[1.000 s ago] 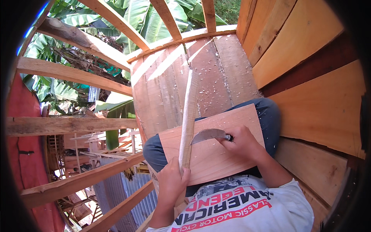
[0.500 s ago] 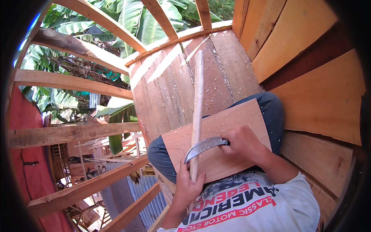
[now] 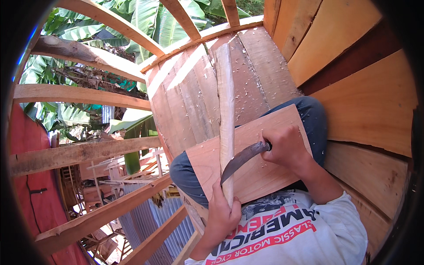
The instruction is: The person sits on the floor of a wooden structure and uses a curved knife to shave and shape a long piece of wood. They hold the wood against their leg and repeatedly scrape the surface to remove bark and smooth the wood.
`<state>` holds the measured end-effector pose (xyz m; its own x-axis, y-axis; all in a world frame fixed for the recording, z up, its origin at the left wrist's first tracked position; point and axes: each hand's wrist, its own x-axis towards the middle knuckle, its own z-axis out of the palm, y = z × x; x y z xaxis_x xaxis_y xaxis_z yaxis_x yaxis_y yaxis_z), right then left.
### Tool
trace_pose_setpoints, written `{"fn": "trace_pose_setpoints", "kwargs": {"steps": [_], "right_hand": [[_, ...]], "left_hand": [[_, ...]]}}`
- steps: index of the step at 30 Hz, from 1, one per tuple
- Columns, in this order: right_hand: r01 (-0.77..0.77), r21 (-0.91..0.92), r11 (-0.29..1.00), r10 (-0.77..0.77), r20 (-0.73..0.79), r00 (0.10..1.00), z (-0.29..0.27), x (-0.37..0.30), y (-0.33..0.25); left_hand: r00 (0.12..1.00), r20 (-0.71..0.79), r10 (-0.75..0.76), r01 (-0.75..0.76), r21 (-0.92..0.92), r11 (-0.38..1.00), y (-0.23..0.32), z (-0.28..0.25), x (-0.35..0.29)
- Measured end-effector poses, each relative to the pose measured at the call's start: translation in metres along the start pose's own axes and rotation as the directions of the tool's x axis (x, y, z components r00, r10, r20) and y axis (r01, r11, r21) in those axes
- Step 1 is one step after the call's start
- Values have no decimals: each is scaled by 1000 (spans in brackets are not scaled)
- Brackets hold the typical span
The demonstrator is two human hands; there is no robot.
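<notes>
A long pale wooden stick points away from me, its near end in the grip of my left hand. Beneath it, a flat wooden board rests across my lap. My right hand is closed round the handle of a curved knife. The blade slants down to the left, and its tip lies against the stick just beyond my left fingers. Most of the knife's handle is hidden inside my fist.
Wood shavings are scattered over the plank floor. Wooden rails run along the left and far side, with banana leaves beyond. A plank wall rises close on my right. Below, left, lie corrugated metal sheets.
My right hand has lifted slightly up and to the right, and the knife blade now points more steeply downward. The stick has turned in my left hand and shows a broader face.
</notes>
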<state>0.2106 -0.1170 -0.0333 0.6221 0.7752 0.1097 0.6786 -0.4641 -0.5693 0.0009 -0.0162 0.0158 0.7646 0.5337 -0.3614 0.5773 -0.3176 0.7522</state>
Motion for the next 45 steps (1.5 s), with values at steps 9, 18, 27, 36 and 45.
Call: {"fn": "trace_pose_setpoints", "kwargs": {"steps": [9, 18, 27, 36, 45], "right_hand": [[-312, 216, 925, 361, -250, 898, -51, 35, 50], [-21, 39, 999, 22, -31, 999, 3, -9, -2], [-240, -4, 971, 226, -327, 918, -35, 21, 49], [-54, -8, 998, 53, -141, 989, -15, -5, 12], [-167, -25, 986, 162, -132, 978, -22, -5, 31]], "left_hand": [[994, 97, -46, 48, -16, 999, -12, 8, -16], [991, 134, -8, 16, -54, 998, 3, -2, 2], [976, 211, -46, 68, -94, 993, -8, 6, -11], [997, 73, -11, 9, 23, 1000, 9, 4, -3], [998, 50, 36, -37, 18, 999, -5, 11, -11]]}}
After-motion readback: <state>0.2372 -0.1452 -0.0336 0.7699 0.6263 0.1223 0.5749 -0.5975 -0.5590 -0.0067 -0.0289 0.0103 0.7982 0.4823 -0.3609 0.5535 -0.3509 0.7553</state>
